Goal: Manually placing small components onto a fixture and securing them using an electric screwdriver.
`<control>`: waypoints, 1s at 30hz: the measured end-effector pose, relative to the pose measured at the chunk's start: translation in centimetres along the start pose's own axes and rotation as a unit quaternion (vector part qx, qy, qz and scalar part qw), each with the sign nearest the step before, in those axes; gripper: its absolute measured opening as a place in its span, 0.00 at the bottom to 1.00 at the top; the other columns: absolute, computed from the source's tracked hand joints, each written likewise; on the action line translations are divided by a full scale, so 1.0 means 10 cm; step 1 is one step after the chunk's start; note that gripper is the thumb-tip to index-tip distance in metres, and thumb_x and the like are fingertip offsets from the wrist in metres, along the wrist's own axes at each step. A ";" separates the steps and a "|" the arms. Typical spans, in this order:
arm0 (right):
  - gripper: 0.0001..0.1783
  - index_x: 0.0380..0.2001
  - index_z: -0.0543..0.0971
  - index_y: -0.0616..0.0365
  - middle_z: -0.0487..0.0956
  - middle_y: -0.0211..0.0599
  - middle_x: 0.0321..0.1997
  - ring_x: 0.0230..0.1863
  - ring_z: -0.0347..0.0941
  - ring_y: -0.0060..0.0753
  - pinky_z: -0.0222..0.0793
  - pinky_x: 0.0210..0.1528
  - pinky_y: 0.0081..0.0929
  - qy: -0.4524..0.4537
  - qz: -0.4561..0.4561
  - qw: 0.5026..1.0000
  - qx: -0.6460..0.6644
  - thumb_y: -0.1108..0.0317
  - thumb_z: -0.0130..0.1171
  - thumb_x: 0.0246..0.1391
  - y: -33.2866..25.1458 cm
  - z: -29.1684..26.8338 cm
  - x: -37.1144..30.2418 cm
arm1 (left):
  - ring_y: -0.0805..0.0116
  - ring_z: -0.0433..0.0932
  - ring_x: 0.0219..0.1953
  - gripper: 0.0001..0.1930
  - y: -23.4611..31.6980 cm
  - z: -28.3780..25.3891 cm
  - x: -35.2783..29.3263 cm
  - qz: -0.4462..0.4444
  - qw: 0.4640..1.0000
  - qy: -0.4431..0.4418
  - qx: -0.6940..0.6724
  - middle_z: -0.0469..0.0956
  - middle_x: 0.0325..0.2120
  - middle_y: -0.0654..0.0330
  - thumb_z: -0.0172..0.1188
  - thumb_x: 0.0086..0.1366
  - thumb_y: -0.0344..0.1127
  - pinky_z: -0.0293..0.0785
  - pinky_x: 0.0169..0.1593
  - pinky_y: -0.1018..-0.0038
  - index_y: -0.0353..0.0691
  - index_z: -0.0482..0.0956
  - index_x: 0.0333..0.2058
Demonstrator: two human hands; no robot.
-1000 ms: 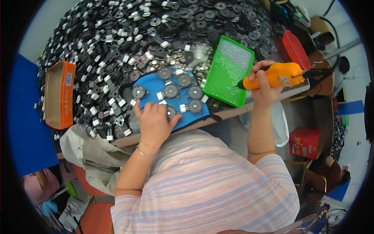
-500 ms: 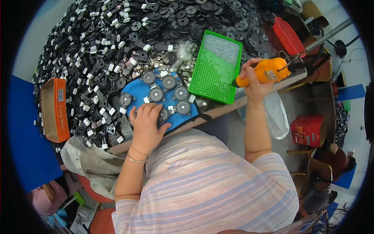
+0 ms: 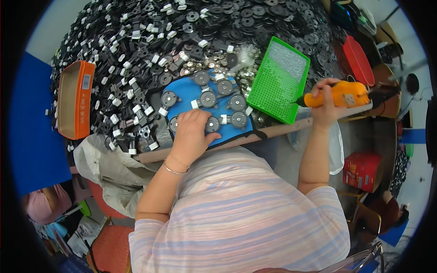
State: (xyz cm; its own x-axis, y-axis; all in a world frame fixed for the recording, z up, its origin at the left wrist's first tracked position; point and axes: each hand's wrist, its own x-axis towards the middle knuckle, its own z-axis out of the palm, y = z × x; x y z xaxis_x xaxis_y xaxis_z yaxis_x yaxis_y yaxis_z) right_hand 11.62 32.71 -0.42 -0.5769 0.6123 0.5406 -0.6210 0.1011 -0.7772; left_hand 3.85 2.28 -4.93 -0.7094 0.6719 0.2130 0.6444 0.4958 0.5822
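Note:
Several round grey wheel-like parts with white tabs (image 3: 208, 99) lie on a blue mat (image 3: 185, 86) at the table's near edge. My left hand (image 3: 192, 133) rests over the mat's near left side, fingers laid down between two of these parts, thumb apart. Whether its fingertips press on a part beneath is hidden. To the right, my right hand (image 3: 325, 105) is wrapped round an orange power screwdriver (image 3: 349, 94). Its dark nose points left, by the near right edge of a green perforated tray (image 3: 269, 96) with small shiny pieces at its far end.
Behind the mat rises a large heap of black parts (image 3: 241, 27), many with white tabs. Small round metal pieces (image 3: 207, 63) lie just beyond the mat. An orange box (image 3: 68, 100) stands left, a red tray (image 3: 359, 61) far right. Cloth (image 3: 109, 164) hangs over the left edge.
The whole view has shifted and turned, so mat, tray and both hands appear further right. Relative to the mat and the tray, my hands have hardly moved.

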 end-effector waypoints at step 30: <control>0.15 0.36 0.72 0.59 0.75 0.36 0.27 0.28 0.72 0.26 0.68 0.28 0.20 -0.348 0.048 0.934 0.059 0.70 0.66 0.45 0.15 1.48 -0.62 | 0.62 0.74 0.42 0.22 -0.07 0.04 -0.01 0.016 0.998 0.001 0.062 0.77 0.31 0.60 0.73 0.38 0.40 0.58 0.55 0.60 0.42 0.76 0.34</control>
State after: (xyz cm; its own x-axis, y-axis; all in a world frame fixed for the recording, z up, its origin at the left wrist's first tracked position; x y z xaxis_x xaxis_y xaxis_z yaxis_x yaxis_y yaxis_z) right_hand 6.38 17.45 -0.20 -0.8125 -0.0483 0.5810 -0.5796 -0.0398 -0.8139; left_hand 3.62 2.07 -5.63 -0.6887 0.6869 0.2321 0.6968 0.5384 0.4739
